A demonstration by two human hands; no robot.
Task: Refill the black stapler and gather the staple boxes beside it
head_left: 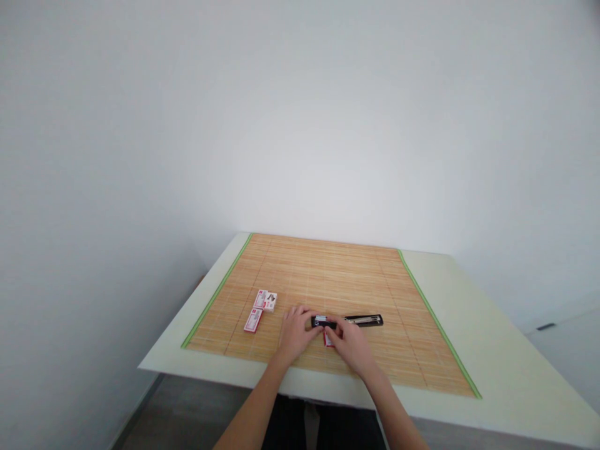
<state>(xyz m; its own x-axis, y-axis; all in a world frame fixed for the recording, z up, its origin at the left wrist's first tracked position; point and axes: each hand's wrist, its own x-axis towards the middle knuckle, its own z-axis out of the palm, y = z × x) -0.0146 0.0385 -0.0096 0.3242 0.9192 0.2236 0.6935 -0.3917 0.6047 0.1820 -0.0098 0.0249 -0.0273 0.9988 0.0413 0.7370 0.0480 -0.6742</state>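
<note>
A black stapler [370, 320] lies opened out flat on the bamboo mat, its metal staple channel showing on the right part. My left hand [295, 332] is closed at the stapler's left end, with the thumb on the near side and the fingers beyond. Closed around the middle of the stapler, my right hand [350, 342] has its thumb and forefinger on opposite sides of the body. Its fingers hide part of the channel, and whether a staple strip is between them cannot be made out. A small red-and-white box [328, 340] lies partly covered under my right hand.
Left of my hands, several small red-and-white boxes [253, 320] lie close together; one has a stapler picture [270, 302]. The bamboo mat [323, 269] has green side borders and covers much of the white table [497, 350]. A white wall [319, 125] stands behind.
</note>
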